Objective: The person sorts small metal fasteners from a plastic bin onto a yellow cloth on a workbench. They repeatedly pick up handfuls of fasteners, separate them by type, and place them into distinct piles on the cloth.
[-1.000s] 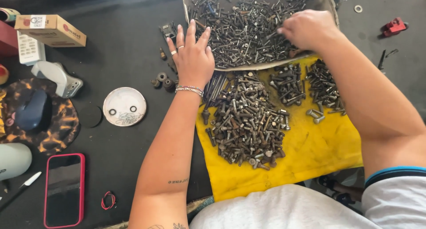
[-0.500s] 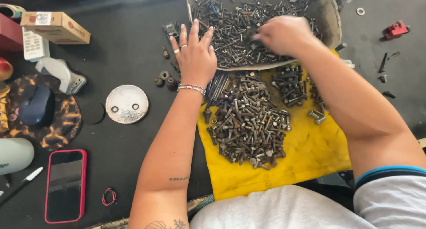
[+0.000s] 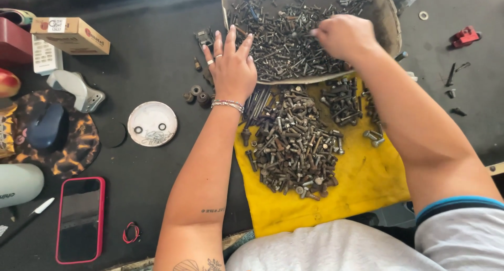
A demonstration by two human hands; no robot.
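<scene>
Here, along the far left edge of the dark bench (image 3: 157, 40) sit a cardboard box (image 3: 71, 35), a small white remote (image 3: 45, 55) and a grey metal bracket (image 3: 77, 90), with a dark computer mouse (image 3: 46, 125) resting on a mottled brown pad (image 3: 73, 145) nearer in. Near the front left lies a phone in a red case (image 3: 80, 218), screen dark, with a small loop of red wire (image 3: 131, 232) just beside it on the right. Further right, a round white disc (image 3: 152, 124) lies flat, and a few loose nuts (image 3: 197, 94) are scattered between it and the left hand (image 3: 232, 71). That hand is released and spread flat, fingers apart, palm down across the near left rim of a shallow grey tray (image 3: 387, 24) full of dark mixed screws (image 3: 286, 45). To the right and nearer, a yellow cloth (image 3: 362, 181) carries a large heap of sorted bolts (image 3: 294, 142) and a smaller heap of bolts (image 3: 342, 98) just beyond it. The right hand (image 3: 344, 37) reaches into the tray over the screws, fingers curled downward and touching the pile; I cannot tell whether it pinches one. On the far right of the bench lie a washer (image 3: 423, 15), a small red part (image 3: 465, 36) and a few dark stray fasteners (image 3: 452, 76).
</scene>
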